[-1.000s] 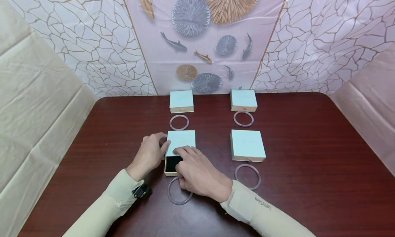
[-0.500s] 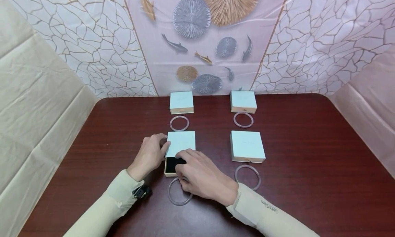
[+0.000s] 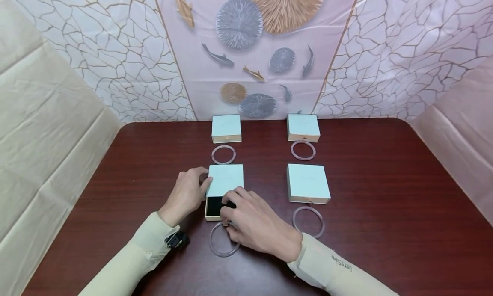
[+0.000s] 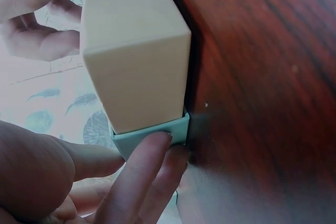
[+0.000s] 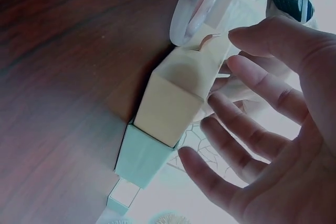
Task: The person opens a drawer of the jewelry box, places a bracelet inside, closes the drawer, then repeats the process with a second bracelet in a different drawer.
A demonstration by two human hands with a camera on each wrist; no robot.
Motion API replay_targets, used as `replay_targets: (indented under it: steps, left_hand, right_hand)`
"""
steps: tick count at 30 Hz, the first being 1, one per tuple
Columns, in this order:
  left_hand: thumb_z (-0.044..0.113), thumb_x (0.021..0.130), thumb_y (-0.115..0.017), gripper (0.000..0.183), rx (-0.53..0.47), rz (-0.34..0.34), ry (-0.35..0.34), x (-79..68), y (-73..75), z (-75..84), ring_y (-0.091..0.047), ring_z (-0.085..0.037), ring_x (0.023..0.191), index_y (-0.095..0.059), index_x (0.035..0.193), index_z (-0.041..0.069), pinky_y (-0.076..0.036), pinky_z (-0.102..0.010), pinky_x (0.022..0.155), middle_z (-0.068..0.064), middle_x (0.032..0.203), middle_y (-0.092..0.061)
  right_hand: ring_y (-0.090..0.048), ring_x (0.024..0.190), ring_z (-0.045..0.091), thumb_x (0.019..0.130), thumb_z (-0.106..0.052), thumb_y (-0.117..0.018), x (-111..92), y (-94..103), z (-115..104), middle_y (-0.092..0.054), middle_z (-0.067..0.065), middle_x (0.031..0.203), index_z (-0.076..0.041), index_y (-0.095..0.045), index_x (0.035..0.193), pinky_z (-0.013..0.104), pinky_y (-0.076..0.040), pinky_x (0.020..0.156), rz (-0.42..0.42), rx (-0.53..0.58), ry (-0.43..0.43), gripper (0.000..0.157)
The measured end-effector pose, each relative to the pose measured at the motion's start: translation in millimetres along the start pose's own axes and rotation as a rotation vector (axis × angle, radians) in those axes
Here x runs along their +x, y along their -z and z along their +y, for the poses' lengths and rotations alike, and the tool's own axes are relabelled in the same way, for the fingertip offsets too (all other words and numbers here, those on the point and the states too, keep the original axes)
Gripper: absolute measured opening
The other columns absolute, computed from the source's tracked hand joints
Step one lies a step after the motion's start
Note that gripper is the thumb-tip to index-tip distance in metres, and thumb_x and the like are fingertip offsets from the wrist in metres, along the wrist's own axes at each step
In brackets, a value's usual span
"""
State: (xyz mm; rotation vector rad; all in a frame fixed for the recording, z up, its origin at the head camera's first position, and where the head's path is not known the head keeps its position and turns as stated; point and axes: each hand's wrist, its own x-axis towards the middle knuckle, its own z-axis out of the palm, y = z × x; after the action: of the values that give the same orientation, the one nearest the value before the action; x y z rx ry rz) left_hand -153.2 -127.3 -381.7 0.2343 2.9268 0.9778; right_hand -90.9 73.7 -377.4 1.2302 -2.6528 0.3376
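In the head view a pale blue drawer-style jewelry box (image 3: 226,178) lies at the left front, its cream drawer (image 4: 137,85) pulled partway out toward me and lined in black. My left hand (image 3: 187,191) holds the blue sleeve (image 4: 152,136) at its left side, fingertips on the side wall. My right hand (image 3: 258,225) hovers over the drawer's right front part, its fingers loosely bent with nothing between them. A small brown ribbon pull (image 5: 209,39) shows on the drawer front. Just in front lies a pale lilac bangle (image 3: 224,255), partly hidden by the right hand.
Another blue box (image 3: 308,182) stands to the right, a bangle (image 3: 294,221) before it. Two more boxes, at back left (image 3: 226,127) and back right (image 3: 303,126), each have a bangle in front. A patterned cloth (image 3: 265,86) hangs behind the table (image 3: 385,180).
My right hand has drawn slightly back and to the right from the drawer, its fingers loosening. The left hand and the partly pulled drawer stay where they were.
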Motion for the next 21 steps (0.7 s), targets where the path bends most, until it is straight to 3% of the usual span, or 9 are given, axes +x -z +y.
replay_targets:
  steps: [9,21]
  left_hand:
    - [0.015,0.103,-0.06,0.022,-0.001,0.008,-0.002,0.4,0.1,-1.0,-0.056,-0.011,0.053,-0.071,0.115,0.0,-0.047,-0.027,0.058,-0.005,0.066,-0.062]
    - [0.015,0.103,-0.06,0.023,0.008,0.008,-0.004,-1.3,1.1,0.2,-0.056,-0.013,0.055,-0.071,0.116,0.001,-0.047,-0.027,0.058,-0.005,0.066,-0.061]
  right_hand:
    - [-0.053,0.09,0.013,0.084,-0.017,-0.076,-0.4,-1.0,-0.8,-0.062,-0.007,0.1,-0.023,-0.071,0.086,0.028,-0.046,0.073,-0.009,-0.003,0.035,0.008]
    - [-0.05,0.085,0.012,0.084,-0.025,-0.078,-0.4,-2.4,-1.5,-0.056,-0.007,0.092,-0.022,-0.072,0.087,0.025,-0.046,0.074,-0.027,-0.018,0.101,0.008]
